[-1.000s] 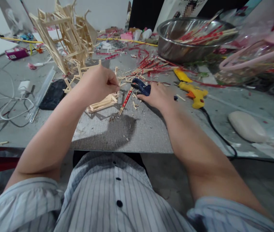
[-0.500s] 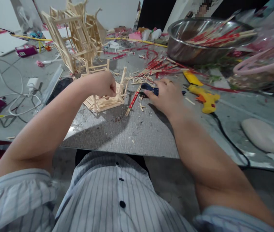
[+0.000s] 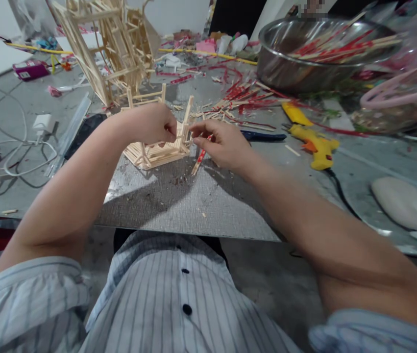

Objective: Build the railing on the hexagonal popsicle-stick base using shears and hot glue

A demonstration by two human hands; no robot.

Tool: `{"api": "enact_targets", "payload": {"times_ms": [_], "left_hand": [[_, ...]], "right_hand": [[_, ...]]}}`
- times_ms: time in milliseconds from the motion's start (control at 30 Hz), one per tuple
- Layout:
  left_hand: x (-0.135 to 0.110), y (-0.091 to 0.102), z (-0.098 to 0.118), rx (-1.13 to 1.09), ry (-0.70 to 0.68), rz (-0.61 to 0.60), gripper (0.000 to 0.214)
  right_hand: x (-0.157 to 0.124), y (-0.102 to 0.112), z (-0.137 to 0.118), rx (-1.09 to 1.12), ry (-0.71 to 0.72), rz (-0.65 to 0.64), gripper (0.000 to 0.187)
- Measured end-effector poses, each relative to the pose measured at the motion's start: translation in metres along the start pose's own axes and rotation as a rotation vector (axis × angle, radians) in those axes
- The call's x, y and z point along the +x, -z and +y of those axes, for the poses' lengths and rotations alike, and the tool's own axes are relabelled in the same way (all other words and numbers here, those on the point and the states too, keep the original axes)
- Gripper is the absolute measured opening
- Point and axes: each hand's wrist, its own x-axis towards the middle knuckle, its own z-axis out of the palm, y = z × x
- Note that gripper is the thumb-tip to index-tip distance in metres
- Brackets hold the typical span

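Note:
A small frame of wooden sticks [image 3: 159,149] stands on the grey mat [image 3: 179,201] in front of me. My left hand [image 3: 149,123] is closed round its upper part. My right hand [image 3: 219,143] reaches in from the right, its thumb and fingertips pinched at the frame's upright stick at the right corner. Whether a small piece sits in that pinch I cannot make out. A red-printed chopstick [image 3: 199,159] lies on the mat just under my right hand. The dark blue-handled cutters [image 3: 263,136] lie on the table behind that hand, untouched.
A tall stick tower [image 3: 109,49] stands behind the frame. Also there: a steel bowl [image 3: 292,68] of red-wrapped chopsticks, a yellow glue gun [image 3: 313,141] with black cord, scattered stick offcuts [image 3: 237,100], a white charger and cable [image 3: 42,125], a dark phone [image 3: 83,135], and a pale oval object [image 3: 403,201].
My right hand let go of the blue-handled cutters and moved left to the frame's corner. My left hand lowered the frame onto the mat and stays closed on it.

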Motion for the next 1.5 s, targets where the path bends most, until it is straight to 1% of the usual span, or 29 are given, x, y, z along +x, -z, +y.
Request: {"api": "enact_targets", "payload": {"times_ms": [100, 167, 267, 367, 633, 700, 767, 933, 1033, 1100, 1200, 1267, 1333, 1433, 1500], "left_hand": [[-0.002, 0.0, -0.002, 0.002, -0.019, 0.002, 0.017], [-0.003, -0.001, -0.002, 0.012, -0.039, -0.002, 0.016], [-0.003, -0.004, -0.002, 0.018, -0.039, -0.009, 0.016], [-0.002, -0.006, -0.002, 0.025, -0.03, -0.018, 0.017], [-0.007, -0.006, 0.001, 0.046, 0.006, -0.014, 0.017], [-0.009, -0.007, 0.001, 0.054, 0.008, 0.01, 0.017], [-0.011, -0.009, 0.0, 0.048, 0.001, 0.06, 0.018], [-0.012, -0.012, 0.0, 0.003, 0.017, 0.124, 0.016], [-0.012, -0.013, 0.0, 0.002, 0.024, 0.143, 0.014], [-0.012, -0.014, -0.001, 0.017, 0.022, 0.135, 0.015], [-0.01, -0.015, -0.005, -0.003, -0.006, 0.158, 0.016], [-0.008, -0.017, -0.008, -0.032, -0.027, 0.175, 0.016], [-0.007, -0.019, -0.01, -0.054, -0.028, 0.174, 0.014], [-0.006, -0.02, -0.01, -0.074, -0.007, 0.154, 0.012], [-0.006, -0.019, -0.008, -0.089, -0.001, 0.141, 0.012]], "right_hand": [[0.01, -0.005, -0.001, 0.098, 0.028, -0.02, 0.029], [0.015, -0.01, 0.002, 0.17, 0.043, -0.01, 0.031], [0.017, -0.019, 0.008, 0.257, 0.041, 0.019, 0.033], [0.016, -0.025, 0.01, 0.299, 0.036, 0.029, 0.034], [0.015, -0.028, 0.004, 0.237, 0.046, 0.033, 0.032], [0.015, -0.03, 0.004, 0.25, 0.028, 0.032, 0.032], [0.014, -0.031, 0.002, 0.263, 0.009, 0.044, 0.033], [0.007, -0.031, 0.0, 0.219, -0.027, 0.107, 0.038], [0.004, -0.031, 0.001, 0.193, -0.031, 0.15, 0.033], [0.002, -0.032, 0.002, 0.174, -0.018, 0.202, 0.029], [0.003, -0.031, 0.003, 0.127, 0.001, 0.269, 0.022], [0.004, -0.03, 0.004, 0.097, -0.003, 0.262, 0.018], [0.007, -0.031, 0.006, 0.095, 0.0, 0.223, 0.014], [0.011, -0.035, 0.012, 0.171, 0.033, 0.161, 0.014], [0.013, -0.038, 0.016, 0.247, 0.041, 0.145, 0.014]]}}
